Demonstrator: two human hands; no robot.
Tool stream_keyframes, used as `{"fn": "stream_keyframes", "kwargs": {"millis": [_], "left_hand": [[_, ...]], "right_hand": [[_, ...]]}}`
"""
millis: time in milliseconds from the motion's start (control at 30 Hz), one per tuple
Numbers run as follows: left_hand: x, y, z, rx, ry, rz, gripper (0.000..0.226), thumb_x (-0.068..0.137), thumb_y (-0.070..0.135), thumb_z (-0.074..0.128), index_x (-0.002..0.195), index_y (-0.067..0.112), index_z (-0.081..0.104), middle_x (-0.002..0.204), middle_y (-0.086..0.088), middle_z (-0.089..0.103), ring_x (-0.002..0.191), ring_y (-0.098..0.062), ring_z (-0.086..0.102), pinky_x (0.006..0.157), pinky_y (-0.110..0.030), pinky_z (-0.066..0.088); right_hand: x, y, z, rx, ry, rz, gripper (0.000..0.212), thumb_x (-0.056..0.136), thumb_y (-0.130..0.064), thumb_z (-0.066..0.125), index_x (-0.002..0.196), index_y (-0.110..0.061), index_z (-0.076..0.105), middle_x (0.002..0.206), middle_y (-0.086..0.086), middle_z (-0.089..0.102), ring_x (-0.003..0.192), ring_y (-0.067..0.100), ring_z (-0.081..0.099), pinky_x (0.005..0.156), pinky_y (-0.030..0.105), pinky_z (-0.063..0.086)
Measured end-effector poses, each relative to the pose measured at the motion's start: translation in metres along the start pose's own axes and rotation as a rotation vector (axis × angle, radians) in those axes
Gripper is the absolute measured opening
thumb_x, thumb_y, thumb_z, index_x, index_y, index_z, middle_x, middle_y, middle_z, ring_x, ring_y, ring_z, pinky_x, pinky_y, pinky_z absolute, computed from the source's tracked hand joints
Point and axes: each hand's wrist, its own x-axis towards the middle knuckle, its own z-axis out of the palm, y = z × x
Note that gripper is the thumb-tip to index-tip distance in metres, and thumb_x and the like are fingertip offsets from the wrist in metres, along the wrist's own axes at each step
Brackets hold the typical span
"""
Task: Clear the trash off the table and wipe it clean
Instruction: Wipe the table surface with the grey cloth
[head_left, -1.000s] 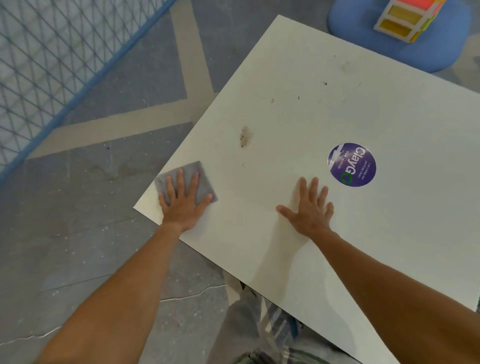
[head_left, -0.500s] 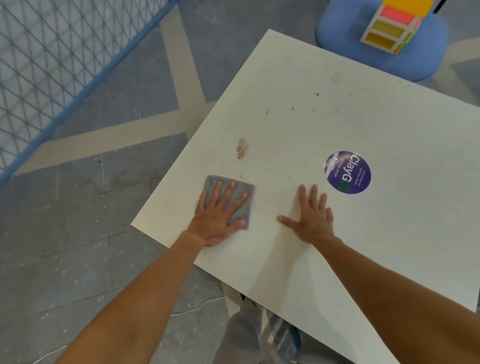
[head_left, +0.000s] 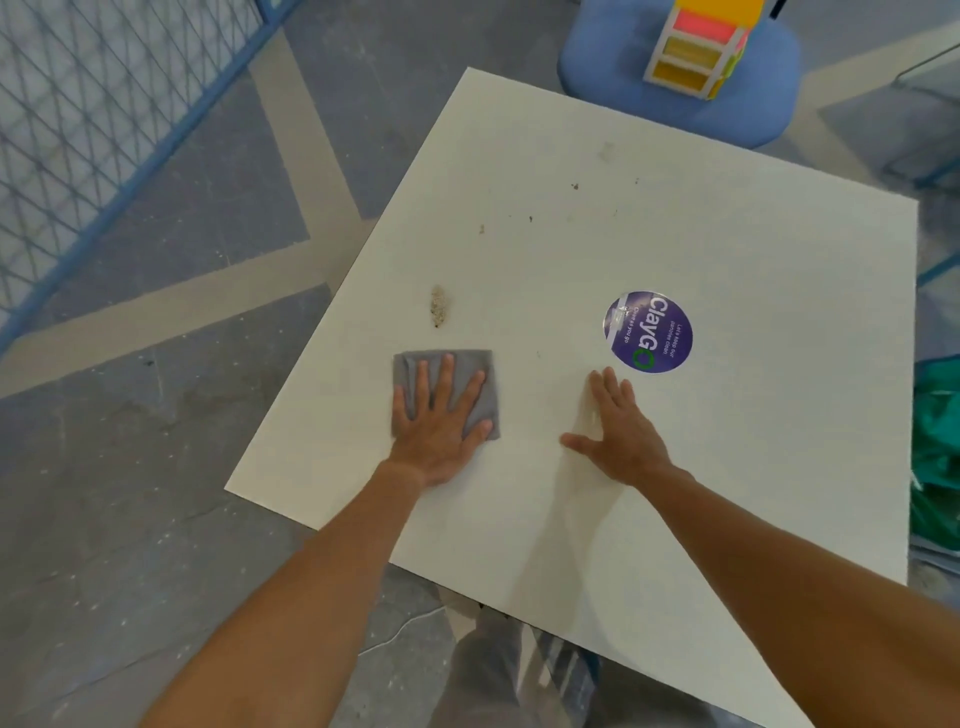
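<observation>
left hand (head_left: 439, 423) fingers spread flat on grey cloth (head_left: 483, 395); brown smear (head_left: 439, 305) just beyond fingertips. right hand (head_left: 621, 431) flat on table (head_left: 727, 467), fingers together, thumb out.

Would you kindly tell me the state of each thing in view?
table: dirty, crumbs scattered farther out.
grey cloth: spread flat on the table.
left hand: flat, fingers spread, pressing the grey cloth.
right hand: flat on the table, empty.
brown smear: unwiped, just beyond the grey cloth.
purple sticker: stuck flat.
</observation>
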Motion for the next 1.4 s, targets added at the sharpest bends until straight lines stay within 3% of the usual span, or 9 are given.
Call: {"fn": "stream_keyframes", "kwargs": {"millis": [200, 433, 533, 633, 733, 933, 1133, 1233, 1400], "left_hand": [[-0.035, 0.005, 0.025, 0.143, 0.069, 0.305, 0.069, 0.095, 0.069, 0.021, 0.155, 0.041, 0.0, 0.165, 0.002, -0.013, 0.15, -0.027, -0.018, 0.116, -0.06, 0.0], [0.028, 0.001, -0.01, 0.085, 0.004, -0.005, 0.079, 0.083, 0.079, 0.009, 0.148, 0.047, -0.022, 0.159, 0.006, -0.031, 0.148, -0.03, -0.023, 0.115, -0.062, -0.001], [0.037, 0.039, -0.006, 0.148, 0.015, 0.094, 0.076, 0.083, 0.075, 0.003, 0.149, 0.044, -0.018, 0.162, 0.003, -0.023, 0.149, -0.031, -0.018, 0.116, -0.062, 0.002], [0.014, 0.079, 0.014, 0.194, 0.056, 0.271, 0.074, 0.089, 0.069, 0.018, 0.155, 0.037, 0.017, 0.165, -0.005, 0.009, 0.151, -0.036, 0.003, 0.113, -0.062, 0.012], [-0.008, 0.08, 0.032, 0.195, 0.02, 0.407, 0.07, 0.093, 0.068, 0.023, 0.156, 0.04, 0.011, 0.166, 0.0, -0.003, 0.151, -0.031, -0.009, 0.116, -0.06, 0.0], [0.055, 0.058, -0.019, 0.018, -0.062, -0.019, 0.076, 0.092, 0.072, 0.026, 0.149, 0.047, -0.018, 0.157, 0.01, -0.035, 0.145, -0.026, -0.031, 0.115, -0.06, -0.008], [0.016, 0.111, 0.016, 0.151, 0.033, 0.214, 0.07, 0.089, 0.068, 0.021, 0.154, 0.042, 0.016, 0.166, 0.001, 0.005, 0.151, -0.033, 0.002, 0.113, -0.064, 0.016], [-0.005, 0.086, 0.02, 0.142, -0.066, 0.277, 0.074, 0.087, 0.077, 0.02, 0.152, 0.05, -0.006, 0.162, 0.01, -0.022, 0.148, -0.025, -0.024, 0.116, -0.06, -0.002], [0.029, 0.071, -0.01, 0.017, -0.102, -0.06, 0.082, 0.088, 0.077, 0.031, 0.148, 0.05, -0.018, 0.157, 0.01, -0.035, 0.145, -0.026, -0.032, 0.114, -0.062, -0.008]], "right_hand": [[-0.002, 0.006, 0.008, 0.017, 0.015, 0.063, 0.102, 0.088, -0.06, 0.057, 0.155, -0.025, -0.012, 0.162, 0.004, -0.019, 0.15, 0.031, -0.013, 0.12, 0.047, 0.01], [0.001, 0.022, -0.009, 0.021, -0.039, 0.001, 0.093, 0.092, -0.047, 0.06, 0.156, -0.029, -0.004, 0.164, -0.003, -0.014, 0.151, 0.026, -0.011, 0.116, 0.051, 0.024], [0.001, 0.031, -0.015, -0.022, -0.043, 0.009, 0.096, 0.089, -0.051, 0.062, 0.156, -0.031, -0.005, 0.164, -0.003, -0.014, 0.151, 0.028, -0.01, 0.117, 0.051, 0.02], [0.001, 0.033, -0.01, -0.015, 0.002, 0.059, 0.103, 0.084, -0.059, 0.064, 0.156, -0.032, -0.004, 0.163, -0.001, -0.016, 0.151, 0.031, -0.009, 0.119, 0.049, 0.014], [0.0, 0.037, -0.012, 0.03, 0.017, 0.06, 0.106, 0.081, -0.054, 0.07, 0.157, -0.03, 0.0, 0.164, 0.0, -0.015, 0.15, 0.032, -0.009, 0.118, 0.05, 0.018], [-0.003, 0.063, -0.028, 0.076, -0.128, 0.005, 0.111, 0.079, -0.029, 0.08, 0.156, -0.031, 0.001, 0.163, -0.006, -0.015, 0.15, 0.023, -0.013, 0.115, 0.051, 0.026], [-0.004, 0.065, -0.033, 0.091, -0.11, -0.018, 0.09, 0.089, -0.003, 0.063, 0.156, -0.032, 0.009, 0.164, -0.006, -0.011, 0.151, 0.023, -0.008, 0.114, 0.047, 0.028], [-0.008, 0.067, -0.037, 0.086, -0.099, -0.032, 0.087, 0.086, 0.014, 0.041, 0.156, -0.031, 0.013, 0.164, -0.006, -0.007, 0.151, 0.021, -0.006, 0.114, 0.046, 0.027], [-0.007, 0.069, -0.035, 0.087, -0.101, -0.057, 0.084, 0.087, 0.012, 0.038, 0.156, -0.029, 0.012, 0.164, -0.003, -0.008, 0.151, 0.023, -0.009, 0.115, 0.047, 0.025]]}}
